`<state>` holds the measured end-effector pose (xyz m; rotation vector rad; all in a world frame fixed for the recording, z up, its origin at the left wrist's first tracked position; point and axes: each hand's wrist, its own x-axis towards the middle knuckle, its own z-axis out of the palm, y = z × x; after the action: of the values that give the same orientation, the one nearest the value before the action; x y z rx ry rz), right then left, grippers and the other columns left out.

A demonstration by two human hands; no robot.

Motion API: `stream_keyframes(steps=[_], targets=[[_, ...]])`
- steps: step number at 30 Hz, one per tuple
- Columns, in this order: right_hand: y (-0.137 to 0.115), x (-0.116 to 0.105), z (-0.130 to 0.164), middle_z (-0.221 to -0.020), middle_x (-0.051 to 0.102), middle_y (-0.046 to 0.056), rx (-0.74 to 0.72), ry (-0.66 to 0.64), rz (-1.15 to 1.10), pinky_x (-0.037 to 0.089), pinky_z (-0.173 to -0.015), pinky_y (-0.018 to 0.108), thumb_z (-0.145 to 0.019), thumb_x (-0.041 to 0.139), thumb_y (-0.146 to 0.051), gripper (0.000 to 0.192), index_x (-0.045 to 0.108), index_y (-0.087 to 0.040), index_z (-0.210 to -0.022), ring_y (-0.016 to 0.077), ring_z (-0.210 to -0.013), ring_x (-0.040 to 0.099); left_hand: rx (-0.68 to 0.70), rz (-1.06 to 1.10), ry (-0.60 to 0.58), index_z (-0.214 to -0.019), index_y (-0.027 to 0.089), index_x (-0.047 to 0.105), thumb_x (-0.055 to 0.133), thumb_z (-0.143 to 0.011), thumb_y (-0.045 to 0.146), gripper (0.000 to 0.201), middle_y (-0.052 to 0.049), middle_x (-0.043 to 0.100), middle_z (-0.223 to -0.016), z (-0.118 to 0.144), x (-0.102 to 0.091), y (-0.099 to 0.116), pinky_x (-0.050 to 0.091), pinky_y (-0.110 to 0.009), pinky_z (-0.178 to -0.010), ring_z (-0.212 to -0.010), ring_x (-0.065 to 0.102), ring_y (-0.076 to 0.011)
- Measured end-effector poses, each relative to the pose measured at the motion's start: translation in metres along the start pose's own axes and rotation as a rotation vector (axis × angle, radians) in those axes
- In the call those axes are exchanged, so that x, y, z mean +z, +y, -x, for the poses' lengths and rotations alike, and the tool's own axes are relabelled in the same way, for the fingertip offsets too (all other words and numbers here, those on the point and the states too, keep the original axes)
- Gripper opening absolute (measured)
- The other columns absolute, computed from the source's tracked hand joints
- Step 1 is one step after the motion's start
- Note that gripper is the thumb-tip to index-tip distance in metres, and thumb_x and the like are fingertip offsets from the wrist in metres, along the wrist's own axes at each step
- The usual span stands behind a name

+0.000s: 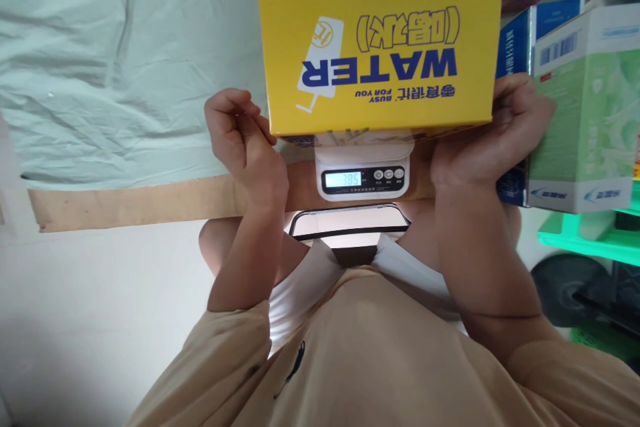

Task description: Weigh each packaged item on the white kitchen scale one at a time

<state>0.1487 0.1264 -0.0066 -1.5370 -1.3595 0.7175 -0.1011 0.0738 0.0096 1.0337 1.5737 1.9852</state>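
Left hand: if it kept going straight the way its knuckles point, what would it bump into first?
Probably the yellow WATER box sitting on the kitchen scale. The left hand is curled just beside the box's left edge, though the picture doesn't show whether they already touch.

A yellow box (380, 53) printed "WATER" rests on a white scale (364, 177) whose display reads 385. The left hand (240, 130) is curled loosely just beside the box's left edge; the right hand (493, 133) touches its right edge. Green and blue boxes (580, 107) stand to the right.
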Motion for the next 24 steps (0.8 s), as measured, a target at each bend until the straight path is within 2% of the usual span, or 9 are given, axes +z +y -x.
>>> stream_keyframes(steps=[3, 6, 8, 11, 15, 18, 21, 24], targets=[[-0.019, 0.010, 0.006, -0.080, 0.043, 0.001, 0.063, 0.265, -0.501, 0.044, -0.060, 0.024, -0.101, 0.032, -0.054, 0.042, 0.032, -0.022, -0.075, 0.0119, -0.080, 0.063, 0.078, 0.044, 0.017, -0.084, 0.020, 0.056, 0.054, -0.079, -0.012, 0.032, 0.002, 0.054, -0.080, -0.003, -0.002, -0.004, 0.038, -0.027, -0.064, -0.070, 0.048, -0.0084], [-0.033, 0.015, 0.009, -0.075, 0.031, -0.002, 0.087, 0.298, -0.667, 0.034, -0.054, 0.018, -0.099, 0.040, -0.046, 0.040, 0.029, -0.020, -0.071, 0.0059, -0.066, 0.048, 0.087, 0.094, -0.007, -0.076, 0.020, 0.050, 0.053, -0.071, -0.014, 0.034, 0.003, 0.051, -0.073, -0.003, -0.003, -0.004, 0.038, -0.026, -0.062, -0.067, 0.049, -0.0085], [-0.037, 0.015, 0.010, -0.075, 0.029, -0.002, 0.095, 0.298, -0.678, 0.031, -0.053, 0.017, -0.098, 0.040, -0.046, 0.040, 0.030, -0.020, -0.070, 0.0048, -0.064, 0.045, 0.063, 0.138, -0.032, -0.072, 0.021, 0.048, 0.053, -0.076, -0.010, 0.031, 0.004, 0.045, -0.064, -0.001, -0.003, -0.001, 0.031, -0.028, -0.055, -0.058, 0.044, -0.0088], [-0.037, 0.014, 0.010, -0.073, 0.028, -0.002, 0.108, 0.297, -0.681, 0.028, -0.053, 0.017, -0.096, 0.041, -0.045, 0.037, 0.032, -0.021, -0.069, 0.0058, -0.064, 0.043, 0.048, 0.158, -0.045, -0.070, 0.021, 0.052, 0.051, -0.092, 0.005, 0.027, 0.004, 0.041, -0.056, 0.003, -0.004, 0.004, 0.022, -0.030, -0.052, -0.049, 0.035, -0.0093], [-0.035, 0.011, 0.009, -0.073, 0.024, -0.003, 0.088, 0.289, -0.626, 0.027, -0.051, 0.018, -0.090, 0.045, -0.050, 0.038, 0.029, -0.023, -0.070, 0.0066, -0.062, 0.038, 0.055, 0.100, -0.039, -0.073, 0.020, 0.059, 0.046, -0.110, 0.033, 0.041, 0.001, 0.048, -0.059, 0.004, -0.007, 0.006, 0.034, -0.032, -0.055, -0.054, 0.048, -0.0111], [-0.031, 0.010, 0.007, -0.074, 0.021, -0.003, 0.076, 0.285, -0.591, 0.027, -0.052, 0.019, -0.087, 0.048, -0.052, 0.040, 0.025, -0.024, -0.071, 0.0065, -0.062, 0.036, 0.095, 0.066, -0.073, -0.071, 0.020, 0.058, 0.053, -0.109, 0.048, 0.048, -0.001, 0.052, -0.065, 0.004, -0.010, 0.002, 0.039, -0.032, -0.059, -0.061, 0.055, -0.0125], [-0.027, 0.012, 0.007, -0.073, 0.021, -0.004, 0.082, 0.282, -0.573, 0.024, -0.051, 0.020, -0.089, 0.045, -0.051, 0.035, 0.028, -0.025, -0.073, 0.0063, -0.058, 0.036, 0.123, 0.076, -0.118, -0.069, 0.020, 0.057, 0.061, -0.104, 0.059, 0.053, 0.000, 0.050, -0.064, 0.003, -0.010, -0.001, 0.037, -0.030, -0.057, -0.059, 0.053, -0.0118], [-0.031, 0.015, 0.009, -0.066, 0.023, -0.006, 0.001, 0.370, -0.533, 0.017, -0.046, 0.022, -0.090, 0.046, -0.052, 0.035, 0.034, -0.025, -0.070, 0.0059, -0.050, 0.030, 0.090, 0.105, -0.105, -0.066, 0.019, 0.057, 0.062, -0.102, 0.061, 0.055, 0.000, 0.047, -0.060, 0.001, -0.010, 0.000, 0.033, -0.029, -0.056, -0.056, 0.049, -0.0114]])
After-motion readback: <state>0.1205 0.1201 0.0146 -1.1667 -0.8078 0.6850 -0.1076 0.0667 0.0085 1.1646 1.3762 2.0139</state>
